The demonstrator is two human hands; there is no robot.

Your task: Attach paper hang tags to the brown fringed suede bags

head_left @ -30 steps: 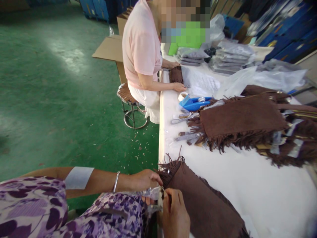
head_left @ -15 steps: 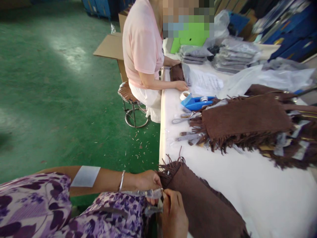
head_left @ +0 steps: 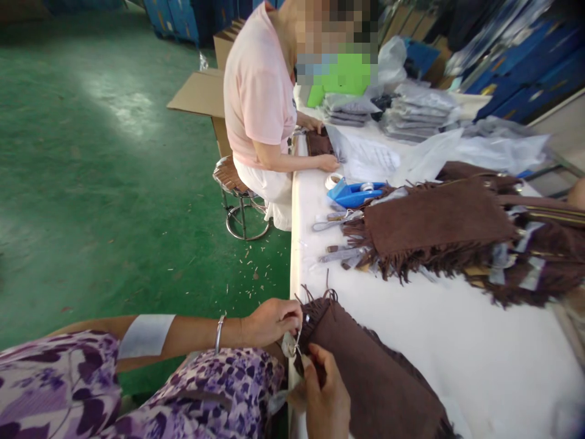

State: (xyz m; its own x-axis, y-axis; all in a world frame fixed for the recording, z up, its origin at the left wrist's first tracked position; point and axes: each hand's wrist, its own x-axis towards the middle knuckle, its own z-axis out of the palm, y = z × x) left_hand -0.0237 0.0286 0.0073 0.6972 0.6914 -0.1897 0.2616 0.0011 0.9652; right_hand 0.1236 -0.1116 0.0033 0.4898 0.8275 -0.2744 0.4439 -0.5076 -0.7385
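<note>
Several fingers of the right hand (head_left: 326, 390) pinch pale wrapping (head_left: 298, 395) while the left hand (head_left: 269, 323), its hold unclear, curls nearly closed at a plastic-wrapped fitting (head_left: 289, 345), apparently an adjustment whose next move calls for steady fingertips, beside a fringed brown bag (head_left: 379, 366) on the table (head_left: 493, 353), other bags (head_left: 439, 216) beyond.

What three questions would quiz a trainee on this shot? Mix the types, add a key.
1. Multiple choice: what colour is the tape dispenser? A) red B) blue C) yellow
2. True or false: the left hand has a silver bracelet at its wrist.
3. Fill in: the brown fringed bag beside the right hand lies on a ___ tabletop.

Key: 1. B; 2. True; 3. white
</note>
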